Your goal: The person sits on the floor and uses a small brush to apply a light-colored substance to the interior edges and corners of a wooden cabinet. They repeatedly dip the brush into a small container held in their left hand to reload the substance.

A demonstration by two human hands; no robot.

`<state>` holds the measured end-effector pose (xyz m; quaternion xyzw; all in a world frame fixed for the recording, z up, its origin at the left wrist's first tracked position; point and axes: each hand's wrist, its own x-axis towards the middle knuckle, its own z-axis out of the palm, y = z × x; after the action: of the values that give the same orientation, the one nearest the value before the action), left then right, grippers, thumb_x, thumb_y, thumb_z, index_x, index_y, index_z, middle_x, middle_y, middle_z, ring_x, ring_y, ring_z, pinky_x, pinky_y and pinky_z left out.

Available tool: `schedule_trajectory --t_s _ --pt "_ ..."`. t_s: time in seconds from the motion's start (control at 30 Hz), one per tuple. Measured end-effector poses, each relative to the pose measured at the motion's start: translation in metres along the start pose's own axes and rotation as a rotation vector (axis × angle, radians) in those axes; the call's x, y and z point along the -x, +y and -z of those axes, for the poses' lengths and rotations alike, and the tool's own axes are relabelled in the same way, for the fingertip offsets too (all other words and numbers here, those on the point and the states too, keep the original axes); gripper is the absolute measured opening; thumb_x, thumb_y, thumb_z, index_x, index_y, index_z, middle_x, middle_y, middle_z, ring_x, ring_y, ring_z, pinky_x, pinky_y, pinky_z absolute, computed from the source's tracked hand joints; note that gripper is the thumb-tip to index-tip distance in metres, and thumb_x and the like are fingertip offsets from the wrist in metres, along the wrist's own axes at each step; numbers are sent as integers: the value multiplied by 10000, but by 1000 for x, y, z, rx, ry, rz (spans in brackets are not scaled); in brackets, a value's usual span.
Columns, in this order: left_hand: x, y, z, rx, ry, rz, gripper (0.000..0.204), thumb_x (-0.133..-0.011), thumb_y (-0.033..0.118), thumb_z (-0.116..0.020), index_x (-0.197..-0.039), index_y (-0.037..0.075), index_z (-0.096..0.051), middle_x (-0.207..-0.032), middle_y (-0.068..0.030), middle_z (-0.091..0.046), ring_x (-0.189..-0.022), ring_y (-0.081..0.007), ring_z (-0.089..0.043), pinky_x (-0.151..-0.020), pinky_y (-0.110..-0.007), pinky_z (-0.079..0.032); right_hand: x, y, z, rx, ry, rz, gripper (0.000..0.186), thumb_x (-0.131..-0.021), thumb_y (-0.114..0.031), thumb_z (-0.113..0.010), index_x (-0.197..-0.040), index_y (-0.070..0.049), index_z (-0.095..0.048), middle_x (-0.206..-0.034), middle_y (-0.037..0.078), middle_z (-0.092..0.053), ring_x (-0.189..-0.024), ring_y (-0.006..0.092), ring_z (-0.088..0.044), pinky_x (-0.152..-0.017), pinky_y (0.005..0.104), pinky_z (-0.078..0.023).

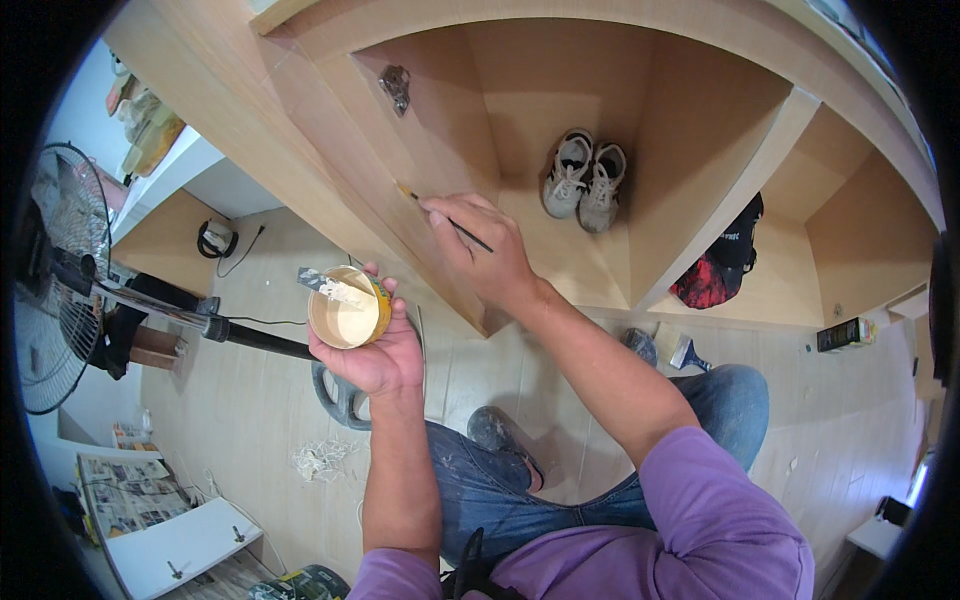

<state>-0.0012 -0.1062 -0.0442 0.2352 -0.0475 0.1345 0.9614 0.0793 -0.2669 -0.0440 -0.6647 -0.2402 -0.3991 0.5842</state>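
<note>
My left hand (385, 368) cups a small round tub (381, 312) from below. Inside it is a cream-coloured paste or paint (357, 326), with a flat, smeared spatula (314, 280) lying across the rim. Between the fingers and thumb of my right hand (492, 248) is a thin dark-handled paintbrush (468, 236). The brush's tan tip is at the light wood side panel (420, 240) of an open cabinet; whether it touches is too small to tell. Higher on that panel sits a metal hinge part (396, 88).
White sneakers (584, 182) stand inside the cabinet; a black cap (737, 240) lies in the adjoining compartment. Left is a standing fan (65, 280). Around my legs are a wide brush (690, 355), a rectangular can (845, 335) and tangled white string (322, 460). A white panel (185, 548) lies lower left.
</note>
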Motion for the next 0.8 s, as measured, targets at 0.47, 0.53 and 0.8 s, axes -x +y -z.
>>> schedule_trajectory --t_s 0.47,0.53,0.8 --pt "23 -34 -35 -99 247 120 617 -1013 588 -317 -1309 117 -586 -1187 -65 -678 -953 -234 -672 -642 -380 -583 -32 -90 71 -500 -520 -658 146 -961 -91 -682 -1031 30 -722 -927 38 -720 -857 81 -633 -762 253 -521" --pt "25 -38 -29 -115 101 172 635 -1015 586 -323 -1355 105 -561 -1283 -79 -636 -1085 -229 -647 -790 -374 -581 -31 -89 76 -386 -546 -626 159 -959 -103 -689 -1032 34 -722 -903 41 -721 -831 80 -631 -740 255 -522" --pt "28 -44 -16 -128 -3 246 632 -1015 605 -296 -1377 158 -557 -1287 -37 -632 -1110 -213 -628 -837 -392 -561 -30 -84 77 -233 -480 -516 247 -954 -233 -684 -1018 -1 -737 -835 172 -744 -737 237 -726 -700 357 -552"
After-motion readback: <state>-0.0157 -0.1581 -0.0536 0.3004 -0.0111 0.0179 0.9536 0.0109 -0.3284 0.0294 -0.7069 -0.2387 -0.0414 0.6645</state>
